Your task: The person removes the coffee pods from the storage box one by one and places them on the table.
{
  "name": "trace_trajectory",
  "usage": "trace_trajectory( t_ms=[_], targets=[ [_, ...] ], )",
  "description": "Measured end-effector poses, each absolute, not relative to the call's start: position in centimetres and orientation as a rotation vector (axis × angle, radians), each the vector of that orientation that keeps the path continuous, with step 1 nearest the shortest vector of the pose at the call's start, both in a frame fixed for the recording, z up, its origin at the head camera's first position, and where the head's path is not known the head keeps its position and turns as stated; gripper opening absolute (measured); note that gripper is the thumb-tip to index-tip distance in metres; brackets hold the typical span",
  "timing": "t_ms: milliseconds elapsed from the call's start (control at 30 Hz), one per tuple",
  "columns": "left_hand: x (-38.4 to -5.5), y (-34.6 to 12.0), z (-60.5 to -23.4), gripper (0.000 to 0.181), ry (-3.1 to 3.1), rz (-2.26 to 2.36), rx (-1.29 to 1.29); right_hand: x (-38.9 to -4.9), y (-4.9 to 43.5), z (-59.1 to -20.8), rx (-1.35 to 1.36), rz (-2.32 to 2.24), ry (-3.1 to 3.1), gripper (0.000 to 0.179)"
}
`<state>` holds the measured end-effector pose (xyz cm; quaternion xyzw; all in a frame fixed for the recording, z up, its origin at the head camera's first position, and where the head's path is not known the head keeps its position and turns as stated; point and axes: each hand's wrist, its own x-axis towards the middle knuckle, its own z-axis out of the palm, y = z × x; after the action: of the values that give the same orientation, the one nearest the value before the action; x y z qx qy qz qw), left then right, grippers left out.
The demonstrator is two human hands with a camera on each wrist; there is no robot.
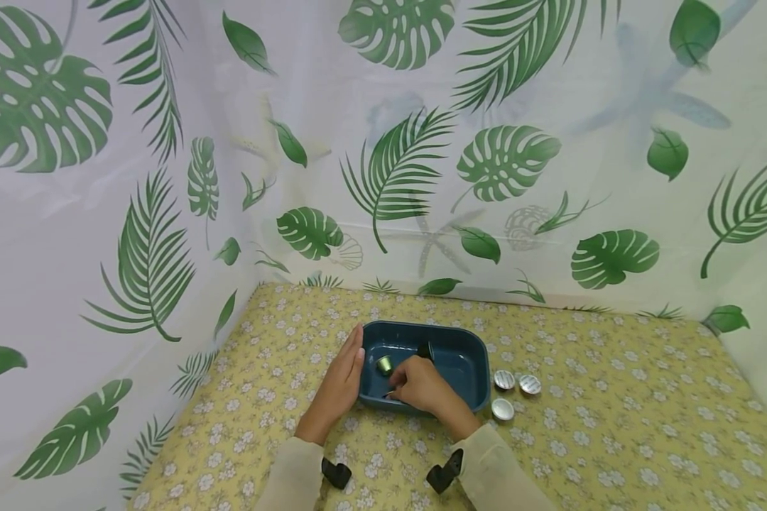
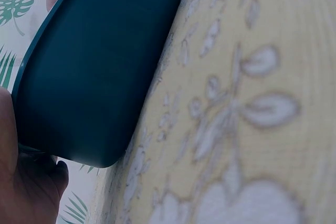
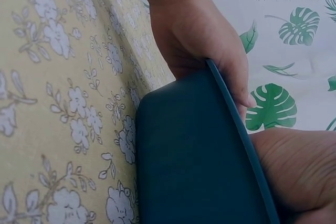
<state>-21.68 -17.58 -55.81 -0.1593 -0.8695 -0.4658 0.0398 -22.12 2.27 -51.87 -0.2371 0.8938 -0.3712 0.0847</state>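
A dark blue rectangular dish (image 1: 460,369) stands on the table in the head view. Along its left wall rests my left hand (image 1: 340,383), fingers straight. My right hand (image 1: 422,387) reaches over the near wall into the left part of the dish. Its fingers pinch a small coffee capsule (image 1: 389,394) low by the near wall; most of it is hidden. A green coffee capsule (image 1: 384,365) lies just beyond those fingertips. Behind the right hand, a dark capsule (image 1: 426,350) leans near the far wall. Both wrist views show the dish's outer wall (image 2: 94,72) (image 3: 189,150).
Right of the dish, three coffee capsules sit silver lid up: one near the rim (image 1: 504,380), one farther right (image 1: 530,385), one nearer me (image 1: 502,409). A yellow floral cloth (image 1: 613,426) covers the table. Leaf-printed curtains (image 1: 396,270) stand behind and to the left.
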Motion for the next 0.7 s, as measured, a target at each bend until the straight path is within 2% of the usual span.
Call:
trace_trajectory(
  t_ms=[700],
  targets=[
    [-21.69,-17.6,-55.78,0.054,-2.665,-1.412,-0.479,-22.25,2.17,-51.78,-0.678,-1.103,2.658,0.015]
  ],
)
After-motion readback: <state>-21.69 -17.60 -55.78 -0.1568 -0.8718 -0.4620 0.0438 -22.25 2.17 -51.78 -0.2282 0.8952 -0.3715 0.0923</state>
